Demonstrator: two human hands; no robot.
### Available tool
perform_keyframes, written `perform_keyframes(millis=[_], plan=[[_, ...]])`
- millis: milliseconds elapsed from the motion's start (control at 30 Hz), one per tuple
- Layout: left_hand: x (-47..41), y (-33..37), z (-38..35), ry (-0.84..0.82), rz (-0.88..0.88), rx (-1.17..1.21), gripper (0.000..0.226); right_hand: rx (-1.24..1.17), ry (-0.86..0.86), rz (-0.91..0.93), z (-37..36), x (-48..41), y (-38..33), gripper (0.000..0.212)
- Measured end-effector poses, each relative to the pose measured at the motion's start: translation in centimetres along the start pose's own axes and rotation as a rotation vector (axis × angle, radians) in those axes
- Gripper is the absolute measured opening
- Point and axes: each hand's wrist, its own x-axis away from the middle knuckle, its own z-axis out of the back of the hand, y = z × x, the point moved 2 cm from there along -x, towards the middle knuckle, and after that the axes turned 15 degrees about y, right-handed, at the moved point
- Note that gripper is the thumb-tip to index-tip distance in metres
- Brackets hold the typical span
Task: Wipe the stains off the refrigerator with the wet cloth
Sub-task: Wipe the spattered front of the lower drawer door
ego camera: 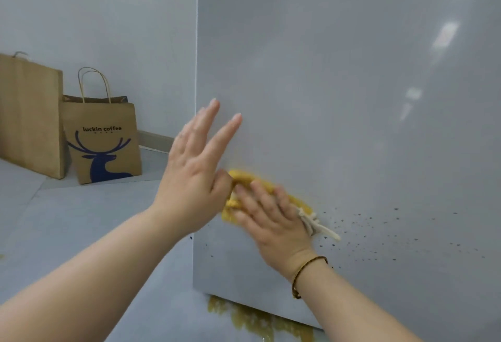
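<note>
The yellow wet cloth (245, 179) lies flat against the grey refrigerator (339, 84) panel, low down and near its left edge. My right hand (273, 217) presses it there with the palm down and fingers spread flat over it, not curled around it; a pale fringe of the cloth sticks out past my thumb side toward the right. A dark beaded bracelet (303, 274) circles that wrist.

Just right of the cloth, a spray of small dark stains (393, 230) speckles the panel, thinning out toward the far right, and a few specks sit below and left of my hand near the panel's edge.

My left hand (195, 165) is open, fingers straight and pointing up, fingertips against the panel above the cloth, its thumb touching the cloth's upper corner.

Under the refrigerator's bottom edge, a yellowish-brown smear (257, 320) spreads over the grey floor (81, 219). Well to the left, two brown paper bags stand on the floor by the wall: a plain paper bag (29, 116) and, just beside it, a luckin coffee bag (104, 141) with a blue deer printed on it.
</note>
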Motion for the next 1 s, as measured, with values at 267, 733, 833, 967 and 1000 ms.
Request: perform_keyframes(millis=[267,733,833,967,1000], plan=[[2.4,0.7,-3.4,-0.052,-0.111,-0.166,0.063,-0.076,0.013,0.190,3.0,-1.5,6.1,0.031],[2.5,3.1,-3.5,-0.212,0.114,-0.183,0.075,-0.112,-0.219,0.437,5.3,9.3,7.8,0.042],[2.5,4.6,-3.8,-0.197,0.155,-0.136,0.077,-0.047,-0.029,0.168,7.0,5.6,12.6,0.036],[4.1,4.6,-5.7,-0.076,-0.037,-0.205,0.079,0.129,0.172,-0.213,8.0,5.6,14.5,0.033],[4.6,4.5,-6.1,-0.039,-0.099,-0.224,0.075,0.152,0.172,-0.237,7.7,6.6,13.4,0.032]])
